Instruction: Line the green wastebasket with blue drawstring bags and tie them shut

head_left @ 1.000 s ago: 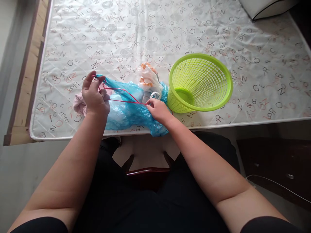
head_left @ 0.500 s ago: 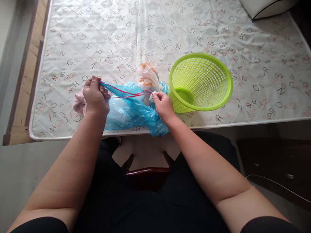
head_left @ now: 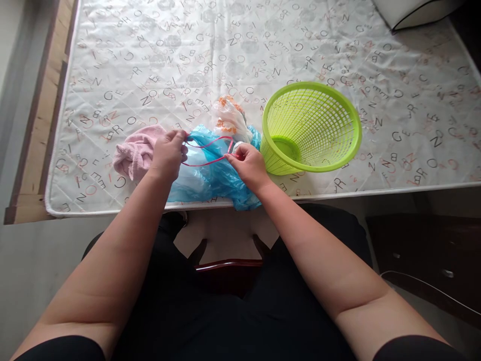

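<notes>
A blue plastic bag (head_left: 221, 175) lies crumpled on the mattress edge, with whitish contents showing through it. My left hand (head_left: 169, 153) is closed in a pinch on the gathered end of the bag and its red drawstring (head_left: 205, 164). To the right, my right hand (head_left: 248, 163) pinches the same drawstring, which hangs in a slack loop between both hands. Behind the blue bag sits a white plastic bag (head_left: 230, 118) with orange print. A pink cloth (head_left: 137, 150) lies bunched beside my left hand.
A lime green mesh basket (head_left: 323, 168) stands tilted just right of my right hand. Letter-patterned covering tops the mattress (head_left: 169, 65). At the far right is a white object with black piping (head_left: 417, 12). A dark red chair edge (head_left: 229, 263) shows between my legs.
My left hand has moved right, toward my right hand, uncovering more of the pink cloth. The drawstring has gone from taut to slack. My right hand has shifted slightly.
</notes>
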A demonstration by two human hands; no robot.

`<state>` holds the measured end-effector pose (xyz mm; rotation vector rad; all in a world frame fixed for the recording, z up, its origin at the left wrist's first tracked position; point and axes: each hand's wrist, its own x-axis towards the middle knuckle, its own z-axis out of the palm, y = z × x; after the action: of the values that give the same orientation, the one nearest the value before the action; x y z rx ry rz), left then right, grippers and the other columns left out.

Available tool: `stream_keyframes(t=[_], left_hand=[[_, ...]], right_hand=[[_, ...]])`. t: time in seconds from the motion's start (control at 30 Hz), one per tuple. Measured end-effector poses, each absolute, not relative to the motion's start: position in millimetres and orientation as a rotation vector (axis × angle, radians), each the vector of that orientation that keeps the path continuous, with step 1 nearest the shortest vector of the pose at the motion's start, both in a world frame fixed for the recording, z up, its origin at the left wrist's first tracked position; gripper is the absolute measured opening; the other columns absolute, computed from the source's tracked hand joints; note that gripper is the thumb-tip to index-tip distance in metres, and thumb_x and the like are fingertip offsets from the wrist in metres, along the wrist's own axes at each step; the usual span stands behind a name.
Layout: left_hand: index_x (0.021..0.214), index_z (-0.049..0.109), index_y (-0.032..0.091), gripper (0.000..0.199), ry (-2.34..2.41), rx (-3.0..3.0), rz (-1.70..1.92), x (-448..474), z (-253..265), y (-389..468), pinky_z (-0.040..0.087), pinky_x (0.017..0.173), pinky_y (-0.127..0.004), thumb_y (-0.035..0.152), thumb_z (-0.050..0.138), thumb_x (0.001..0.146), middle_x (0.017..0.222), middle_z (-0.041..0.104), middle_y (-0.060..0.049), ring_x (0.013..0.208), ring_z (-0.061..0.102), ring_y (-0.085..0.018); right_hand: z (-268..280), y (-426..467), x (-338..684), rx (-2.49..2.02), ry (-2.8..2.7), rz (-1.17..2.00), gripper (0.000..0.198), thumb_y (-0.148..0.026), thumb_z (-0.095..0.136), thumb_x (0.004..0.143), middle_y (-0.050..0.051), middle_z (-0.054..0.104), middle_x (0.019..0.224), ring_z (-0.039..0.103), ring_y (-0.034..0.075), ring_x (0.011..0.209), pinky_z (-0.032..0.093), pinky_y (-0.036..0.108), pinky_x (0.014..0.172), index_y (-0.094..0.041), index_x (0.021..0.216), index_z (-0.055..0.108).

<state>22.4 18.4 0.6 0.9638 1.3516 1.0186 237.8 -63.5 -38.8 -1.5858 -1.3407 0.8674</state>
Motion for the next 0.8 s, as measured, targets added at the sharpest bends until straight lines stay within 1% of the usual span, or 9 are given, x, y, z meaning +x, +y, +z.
stream_keyframes(t=[0.07,0.1,0.17,0.23,0.37,0.47,0.53,0.67,0.8], left_hand=[[0.086,0.067,0.021,0.013,1.341,0.989,0.928,26,-2,15,0.032,0.042,-0.02,0.017,0.08,0.084,0.082,0.067,-0.002,0.053,0.046,-0.007],[0.086,0.07,0.02,0.013,1.339,0.996,0.896,28,-4,15,0.035,0.043,-0.019,0.011,0.077,0.08,0.08,0.066,-0.002,0.052,0.046,-0.008],[0.086,0.071,0.018,0.021,1.347,1.004,0.873,29,-7,14,0.038,0.045,-0.018,0.003,0.069,0.072,0.073,0.061,0.0,0.052,0.047,-0.008],[0.083,0.07,0.018,0.025,1.368,0.993,0.891,28,-8,14,0.041,0.047,-0.018,-0.001,0.066,0.068,0.068,0.057,0.001,0.053,0.05,-0.009],[0.08,0.064,0.02,0.021,1.356,0.858,0.97,23,-6,18,0.054,0.059,-0.022,0.002,0.07,0.071,0.077,0.064,-0.002,0.066,0.063,-0.012],[0.083,0.063,0.021,0.023,1.284,0.721,1.039,19,-5,22,0.061,0.068,-0.025,0.004,0.076,0.076,0.085,0.069,-0.002,0.072,0.067,-0.013],[0.088,0.064,0.023,0.026,1.266,0.653,1.086,16,-6,25,0.06,0.066,-0.022,0.004,0.079,0.078,0.088,0.071,-0.002,0.07,0.066,-0.011],[0.096,0.064,0.026,0.028,1.3,0.571,1.143,11,-12,32,0.05,0.052,-0.018,0.008,0.081,0.083,0.092,0.073,0.0,0.062,0.06,-0.008],[0.099,0.061,0.027,0.034,1.319,0.631,1.175,7,-24,35,0.046,0.051,-0.021,0.019,0.089,0.083,0.087,0.069,0.002,0.061,0.059,-0.009]], right_hand=[[-37,-64,238,-1.576,-1.353,0.826,0.045,-0.04,0.076,0.094,0.001,0.055,0.083,0.05,0.019,0.084,0.046,0.036,0.086,-0.025,0.07,0.041],[-37,-64,238,-1.575,-1.344,0.815,0.046,-0.041,0.074,0.096,0.001,0.053,0.082,0.05,0.019,0.084,0.046,0.036,0.087,-0.025,0.069,0.04],[-38,-64,238,-1.572,-1.299,0.829,0.047,-0.045,0.069,0.1,0.001,0.05,0.079,0.049,0.019,0.082,0.046,0.035,0.086,-0.025,0.069,0.039],[-40,-63,238,-1.558,-1.238,0.895,0.048,-0.049,0.066,0.102,-0.001,0.044,0.075,0.046,0.017,0.076,0.045,0.034,0.08,-0.026,0.07,0.039],[-45,-61,239,-1.511,-1.111,1.021,0.054,-0.064,0.065,0.102,-0.004,0.04,0.07,0.04,0.014,0.066,0.04,0.03,0.067,-0.026,0.073,0.039],[-47,-60,238,-1.471,-1.038,1.058,0.059,-0.073,0.064,0.1,-0.004,0.039,0.067,0.039,0.013,0.064,0.038,0.028,0.061,-0.026,0.074,0.04],[-48,-60,238,-1.454,-1.014,1.069,0.06,-0.075,0.063,0.099,-0.005,0.039,0.067,0.038,0.012,0.064,0.036,0.027,0.06,-0.025,0.073,0.041],[-49,-60,236,-1.424,-1.007,1.079,0.061,-0.074,0.064,0.099,-0.005,0.038,0.066,0.035,0.012,0.063,0.035,0.028,0.063,-0.025,0.072,0.04],[-52,-60,233,-1.463,-1.037,1.079,0.061,-0.071,0.064,0.101,-0.005,0.037,0.066,0.033,0.012,0.064,0.033,0.03,0.064,-0.025,0.07,0.038]])
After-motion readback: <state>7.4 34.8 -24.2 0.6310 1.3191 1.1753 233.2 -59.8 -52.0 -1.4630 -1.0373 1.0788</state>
